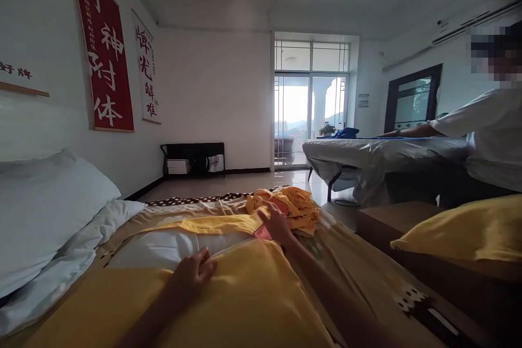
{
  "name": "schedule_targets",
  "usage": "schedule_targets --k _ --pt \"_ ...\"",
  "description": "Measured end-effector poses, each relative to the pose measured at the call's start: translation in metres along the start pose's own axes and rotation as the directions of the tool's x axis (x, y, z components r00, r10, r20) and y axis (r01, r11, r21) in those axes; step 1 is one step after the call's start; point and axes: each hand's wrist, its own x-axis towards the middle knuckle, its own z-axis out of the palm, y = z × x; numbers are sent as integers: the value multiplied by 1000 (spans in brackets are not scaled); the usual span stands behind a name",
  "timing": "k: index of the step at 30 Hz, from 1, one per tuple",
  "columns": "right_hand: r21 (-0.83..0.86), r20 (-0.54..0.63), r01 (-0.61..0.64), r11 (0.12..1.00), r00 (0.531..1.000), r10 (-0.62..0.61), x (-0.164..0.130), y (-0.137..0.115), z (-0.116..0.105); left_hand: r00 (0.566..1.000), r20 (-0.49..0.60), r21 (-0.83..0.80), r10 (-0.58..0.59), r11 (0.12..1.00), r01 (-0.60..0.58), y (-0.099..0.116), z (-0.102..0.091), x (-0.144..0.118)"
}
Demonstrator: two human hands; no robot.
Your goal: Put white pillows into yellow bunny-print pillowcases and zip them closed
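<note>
A yellow pillowcase [244,283] lies in front of me, with a white pillow [159,247] showing through its open far end. My left hand [198,269] is closed, fingers curled on the case's near edge beside the white pillow. Farther out and to the right, my right hand [277,223] pinches the far side of the opening, where a pink patch shows. Its fingertips are partly hidden by cloth. Just behind that hand sits a crumpled heap of yellow cloth [304,209].
White pillows [53,217] lie at the left on the patterned bedspread [346,266]. A brown carton [391,212] stands at the right, near a yellow pillow [465,231]. Beyond, a person in a white shirt [489,130] leans over a plastic-covered table [379,155].
</note>
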Motion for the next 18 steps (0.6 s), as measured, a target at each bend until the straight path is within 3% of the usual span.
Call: schedule_targets --k 2,4,5,9,12,15,18 --pt "15 194 189 982 963 -188 -29 -14 9 999 -24 -28 -32 999 32 -7 12 1" --pt "-3 376 347 938 870 -321 -55 -24 20 999 -22 -52 -44 998 43 -8 13 2" --pt "-33 431 389 921 837 -338 -65 -27 25 1000 2 -62 -23 998 23 -8 9 3" --pt "-144 515 369 918 820 -249 -79 -38 22 997 70 14 26 1000 -27 -3 -27 0" --pt "-178 646 475 862 717 -261 -86 -51 6 985 169 106 -26 994 8 8 -57 -4" --pt "-147 738 671 726 564 -371 -103 -64 -8 893 445 93 73 987 -127 33 -72 -3" --pt "-124 772 741 660 490 -405 -120 -68 -20 730 617 -98 294 949 -300 60 -56 5"
